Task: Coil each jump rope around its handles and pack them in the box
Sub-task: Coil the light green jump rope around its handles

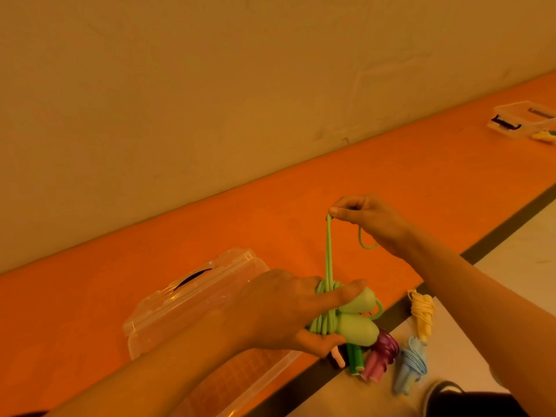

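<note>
Head view: left hand (279,314) grips green handles (356,319), right hand (365,219) pinches rope (328,251) taut mid-coil; next, probably wrap the tail and tuck.

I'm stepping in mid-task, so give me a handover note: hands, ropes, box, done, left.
The left hand grips the green handles, rope partly coiled round them.
The right hand pinches the green rope, pulled up taut.
The box lies open on the orange mat; no rope seen inside.
Coiled on the floor: yellow rope, blue rope, purple rope.
Left: finish green, pack all.
</note>
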Action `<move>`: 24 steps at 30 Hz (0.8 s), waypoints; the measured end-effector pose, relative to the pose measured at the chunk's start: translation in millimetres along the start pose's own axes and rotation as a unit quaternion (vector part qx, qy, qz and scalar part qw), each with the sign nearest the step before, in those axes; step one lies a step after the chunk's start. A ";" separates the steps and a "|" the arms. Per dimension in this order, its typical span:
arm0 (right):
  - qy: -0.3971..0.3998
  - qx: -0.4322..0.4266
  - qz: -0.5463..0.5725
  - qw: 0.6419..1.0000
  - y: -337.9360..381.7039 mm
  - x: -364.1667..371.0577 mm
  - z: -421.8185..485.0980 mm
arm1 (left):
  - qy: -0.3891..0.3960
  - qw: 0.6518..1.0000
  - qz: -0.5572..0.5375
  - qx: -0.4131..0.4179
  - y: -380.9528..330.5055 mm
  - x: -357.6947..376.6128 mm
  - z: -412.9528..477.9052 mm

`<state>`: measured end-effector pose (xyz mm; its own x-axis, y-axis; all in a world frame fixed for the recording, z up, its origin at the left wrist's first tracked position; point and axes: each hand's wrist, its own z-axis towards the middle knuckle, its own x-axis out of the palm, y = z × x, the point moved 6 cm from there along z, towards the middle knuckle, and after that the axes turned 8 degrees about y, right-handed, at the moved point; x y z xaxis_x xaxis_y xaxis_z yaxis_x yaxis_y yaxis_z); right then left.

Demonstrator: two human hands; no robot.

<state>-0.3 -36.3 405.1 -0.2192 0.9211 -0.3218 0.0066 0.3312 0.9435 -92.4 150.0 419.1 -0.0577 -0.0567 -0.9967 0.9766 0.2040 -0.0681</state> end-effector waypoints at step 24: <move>-0.009 0.080 -0.030 0.996 -60.5 -60.5 -50.2 | -0.022 0.968 -0.203 -0.148 59.2 -12.2 -14.8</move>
<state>-36.4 -122.4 371.4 -0.2059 0.9022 -0.3790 0.1491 0.4118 0.8990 -37.0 177.3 426.6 -0.4082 -0.2310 -0.8832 0.7735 0.4262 -0.4690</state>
